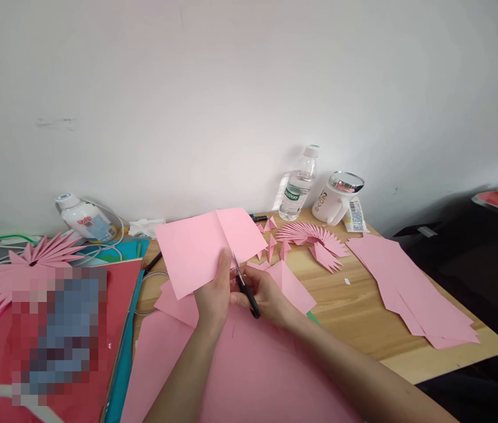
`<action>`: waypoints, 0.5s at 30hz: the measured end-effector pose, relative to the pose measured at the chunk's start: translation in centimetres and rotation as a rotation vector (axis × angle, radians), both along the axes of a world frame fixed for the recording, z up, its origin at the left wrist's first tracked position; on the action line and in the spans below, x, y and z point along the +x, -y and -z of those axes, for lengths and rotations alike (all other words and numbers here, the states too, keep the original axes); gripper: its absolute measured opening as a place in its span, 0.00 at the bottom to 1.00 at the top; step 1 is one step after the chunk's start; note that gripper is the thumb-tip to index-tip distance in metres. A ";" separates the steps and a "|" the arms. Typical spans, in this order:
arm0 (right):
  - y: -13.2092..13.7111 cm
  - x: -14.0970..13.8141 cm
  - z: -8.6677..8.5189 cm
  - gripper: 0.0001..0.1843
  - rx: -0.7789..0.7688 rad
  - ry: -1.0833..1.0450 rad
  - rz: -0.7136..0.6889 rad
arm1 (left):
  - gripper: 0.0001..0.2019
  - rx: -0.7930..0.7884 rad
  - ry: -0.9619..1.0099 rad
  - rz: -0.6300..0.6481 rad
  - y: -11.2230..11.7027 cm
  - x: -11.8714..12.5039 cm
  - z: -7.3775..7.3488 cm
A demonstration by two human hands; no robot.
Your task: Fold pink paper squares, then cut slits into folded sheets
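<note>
My left hand (214, 294) is closed on the lower part of a creased pink paper sheet (196, 247), thumb on its face. The sheet is held up above the table, with a fold line running down from its top edge. In my right hand (260, 294) is a pair of black-handled scissors (248, 296), its blades pointing up at the paper along the crease. Whether the blades are open or closed is hard to see. More pink sheets (240, 364) lie under my hands, and small folded pink paper pieces (271, 247) are just beyond them.
A folded pink paper fan (310, 235), a water bottle (298, 185) and a white mug (337, 198) stand toward the wall. Pink strips (411, 288) lie right on the wooden table (346, 323). At left are a white bottle (86, 217), a pink paper pinwheel shape (33, 264) and a red folder (119, 305).
</note>
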State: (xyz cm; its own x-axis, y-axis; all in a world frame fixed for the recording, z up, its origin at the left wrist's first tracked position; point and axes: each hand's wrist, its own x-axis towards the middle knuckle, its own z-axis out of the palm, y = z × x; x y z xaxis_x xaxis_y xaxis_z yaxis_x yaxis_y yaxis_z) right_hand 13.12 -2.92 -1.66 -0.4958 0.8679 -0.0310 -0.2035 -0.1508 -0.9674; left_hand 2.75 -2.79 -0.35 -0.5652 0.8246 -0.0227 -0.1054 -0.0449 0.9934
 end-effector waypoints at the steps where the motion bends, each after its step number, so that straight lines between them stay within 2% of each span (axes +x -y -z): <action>1: 0.0 0.0 0.0 0.30 0.002 -0.001 0.000 | 0.24 -0.004 -0.010 0.004 0.0 0.0 0.0; 9: 0.0 0.0 -0.1 0.30 -0.020 0.028 0.002 | 0.25 -0.018 -0.007 0.018 0.0 -0.1 0.3; 15: 0.1 -0.1 -0.7 0.29 -0.017 0.055 0.011 | 0.23 -0.036 -0.033 0.010 0.1 0.0 -0.1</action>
State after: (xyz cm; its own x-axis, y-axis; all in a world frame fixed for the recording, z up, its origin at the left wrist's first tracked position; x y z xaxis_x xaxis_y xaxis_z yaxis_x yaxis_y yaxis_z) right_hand 13.05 -3.01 -0.97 -0.4837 0.8722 -0.0724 -0.1520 -0.1652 -0.9745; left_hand 2.76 -2.87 -0.27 -0.5580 0.8291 -0.0339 -0.0731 -0.0085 0.9973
